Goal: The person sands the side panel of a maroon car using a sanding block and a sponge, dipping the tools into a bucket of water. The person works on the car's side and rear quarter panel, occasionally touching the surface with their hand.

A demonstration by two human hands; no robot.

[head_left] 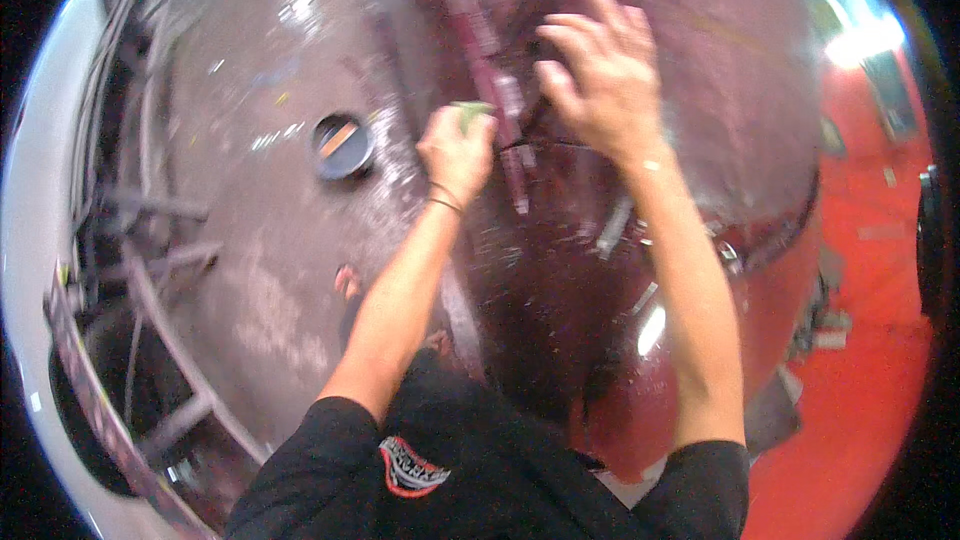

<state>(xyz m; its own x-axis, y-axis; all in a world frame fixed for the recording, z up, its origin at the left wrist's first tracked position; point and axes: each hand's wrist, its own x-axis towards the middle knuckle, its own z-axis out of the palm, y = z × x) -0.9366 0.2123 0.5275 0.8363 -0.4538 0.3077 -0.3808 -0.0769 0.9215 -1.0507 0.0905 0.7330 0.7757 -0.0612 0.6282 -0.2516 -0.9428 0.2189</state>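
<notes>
My left hand is closed on a small green pad, only part of which shows past the fingers. It is at a ridge in a large maroon car panel. To the right and a little farther off, my right hand is over the same panel with its fingers apart and nothing in them. Blur hides whether its fingertips touch the surface. On the dull, dusty part of the panel left of my left hand sits a round black tub with an orange strip in it.
Bare dark framework and bars run along the left, beside a pale curved body edge. A red floor lies to the right, with grey pieces next to the panel. A bright light shines at the upper right.
</notes>
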